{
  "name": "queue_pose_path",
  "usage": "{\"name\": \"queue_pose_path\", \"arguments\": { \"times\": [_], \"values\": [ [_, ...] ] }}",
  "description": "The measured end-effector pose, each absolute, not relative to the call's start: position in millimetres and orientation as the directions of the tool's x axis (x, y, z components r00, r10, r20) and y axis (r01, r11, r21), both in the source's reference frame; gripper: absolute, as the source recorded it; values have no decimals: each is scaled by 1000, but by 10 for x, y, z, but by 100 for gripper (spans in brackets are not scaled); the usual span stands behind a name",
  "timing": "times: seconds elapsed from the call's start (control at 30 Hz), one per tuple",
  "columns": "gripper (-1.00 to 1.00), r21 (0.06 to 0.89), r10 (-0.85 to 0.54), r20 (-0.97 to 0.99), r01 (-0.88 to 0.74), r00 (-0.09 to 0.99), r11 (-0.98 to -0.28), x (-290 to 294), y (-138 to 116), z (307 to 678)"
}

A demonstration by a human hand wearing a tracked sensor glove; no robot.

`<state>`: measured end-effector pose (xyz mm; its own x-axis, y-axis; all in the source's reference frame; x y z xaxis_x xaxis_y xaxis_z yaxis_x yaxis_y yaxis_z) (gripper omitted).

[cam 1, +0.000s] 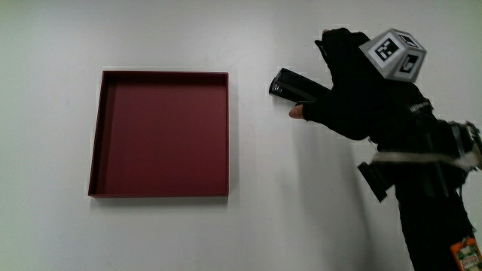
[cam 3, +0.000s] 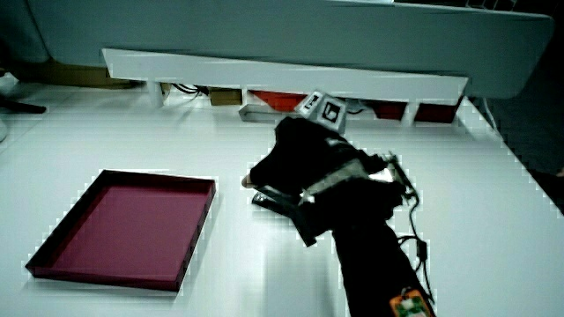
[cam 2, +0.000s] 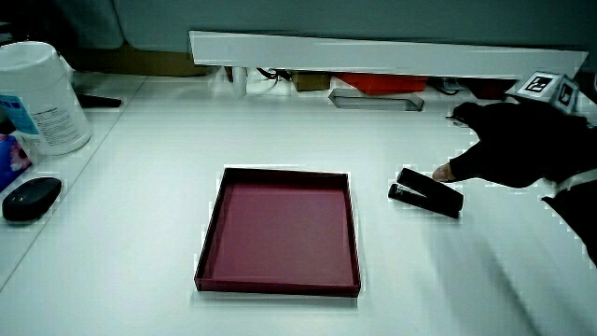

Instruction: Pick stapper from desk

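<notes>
The black stapler [cam 1: 294, 85] lies on the white desk beside the dark red tray [cam 1: 96, 143]. The gloved hand [cam 1: 354, 98] hovers over the stapler's end that points away from the tray. Its thumb is on the side nearer the person and its fingers are spread past the stapler, not closed on it. In a side view the stapler [cam 2: 424, 196] rests flat on the desk with the thumb tip just above it, under the hand [cam 2: 522, 145]. In a side view the hand [cam 3: 308, 163] covers most of the stapler [cam 3: 267, 200]. The tray [cam 2: 213, 229] [cam 3: 196, 233] holds nothing.
A white canister [cam 2: 42, 98] and a flat black oval object [cam 2: 31, 198] stand at the desk's edge, well away from the tray. A low white partition [cam 2: 373, 51] [cam 3: 282, 75] runs along the desk, with small items under it.
</notes>
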<state>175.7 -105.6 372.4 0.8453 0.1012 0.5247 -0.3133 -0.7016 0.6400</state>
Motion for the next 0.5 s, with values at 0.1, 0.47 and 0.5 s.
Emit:
{"name": "queue_pose_path", "arguments": {
  "times": [0.1,0.47,0.5],
  "values": [
    [0,582,31,542,-349,840,-734,1749,-1200,3930],
    [0,659,113,494,-286,862,-696,1633,-1455,4430],
    [0,660,118,486,-275,866,-699,1626,-1466,4471]
  ]
}}
